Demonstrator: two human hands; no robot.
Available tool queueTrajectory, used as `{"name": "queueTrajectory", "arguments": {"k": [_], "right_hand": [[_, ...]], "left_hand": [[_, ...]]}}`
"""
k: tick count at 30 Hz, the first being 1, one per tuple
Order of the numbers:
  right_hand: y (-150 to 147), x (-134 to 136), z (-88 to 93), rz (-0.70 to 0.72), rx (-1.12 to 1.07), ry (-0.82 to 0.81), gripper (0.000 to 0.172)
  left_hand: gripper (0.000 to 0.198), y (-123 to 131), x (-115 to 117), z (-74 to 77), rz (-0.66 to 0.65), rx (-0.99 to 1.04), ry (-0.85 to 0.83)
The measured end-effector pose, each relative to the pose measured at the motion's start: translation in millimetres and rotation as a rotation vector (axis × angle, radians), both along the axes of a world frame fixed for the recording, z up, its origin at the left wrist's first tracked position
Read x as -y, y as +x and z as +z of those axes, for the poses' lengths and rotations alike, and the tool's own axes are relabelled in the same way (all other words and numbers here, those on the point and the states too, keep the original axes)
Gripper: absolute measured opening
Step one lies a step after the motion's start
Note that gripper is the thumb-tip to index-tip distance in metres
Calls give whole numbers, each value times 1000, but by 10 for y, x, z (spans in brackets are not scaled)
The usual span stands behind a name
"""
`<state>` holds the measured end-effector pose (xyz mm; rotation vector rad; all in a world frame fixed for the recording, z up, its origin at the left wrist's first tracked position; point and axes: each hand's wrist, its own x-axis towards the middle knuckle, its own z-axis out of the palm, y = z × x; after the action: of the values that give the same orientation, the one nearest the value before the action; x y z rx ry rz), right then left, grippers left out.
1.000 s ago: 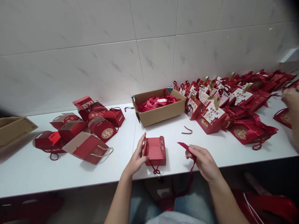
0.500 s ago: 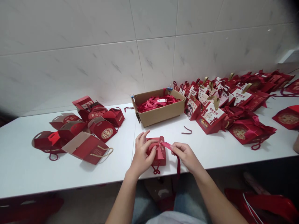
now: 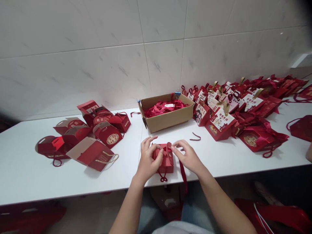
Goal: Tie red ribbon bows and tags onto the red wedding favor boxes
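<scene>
A small red gift box with a knotted red cord at its near side lies at the table's front edge. Over its left part is my left hand, thumb and forefinger curled toward each other at the box and the other fingers raised. My right hand pinches a dark red ribbon at the slotted flap on the box's right side. The ribbon's long end hangs below the table edge. My fingers hide part of the box top and the ribbon's tip.
A cardboard box full of red ribbons stands behind my hands. Several open red boxes lie at left; many closed gift boxes crowd the right. A short dark cord lies between. Another person's hand shows at the right edge.
My right hand has moved left, up to the box flap, with the ribbon. My left thumb and forefinger have drawn closer together. At far right, a red box has shifted and turned.
</scene>
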<state>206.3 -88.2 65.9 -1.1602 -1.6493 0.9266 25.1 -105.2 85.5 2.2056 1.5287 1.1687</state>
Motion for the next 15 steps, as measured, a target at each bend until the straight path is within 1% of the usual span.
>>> {"name": "queueTrajectory", "arguments": {"k": [1,2,3,7,9,11,13,15], "right_hand": [[-2,-29,28,-38,26,59,27],[-9,-60,65,-41,47,101,31],[-23,-90,110,-1,67,119,33],[-135,-178,326,323,81,94,24],[-187,-185,421,425,23,78,19],[-209,-173,487,425,-61,57,18],[-204,-157,517,342,-133,39,19],[-195,-145,506,236,-161,28,19]], "left_hand": [[9,-16,8,36,5,15,8],[10,-33,19,80,6,31,13],[10,-51,33,129,4,46,20],[11,-117,116,317,-22,109,62],[11,-150,168,358,-13,127,87],[9,-186,214,341,27,129,101],[6,-220,247,271,77,128,91],[6,-243,265,168,108,130,27]]}}
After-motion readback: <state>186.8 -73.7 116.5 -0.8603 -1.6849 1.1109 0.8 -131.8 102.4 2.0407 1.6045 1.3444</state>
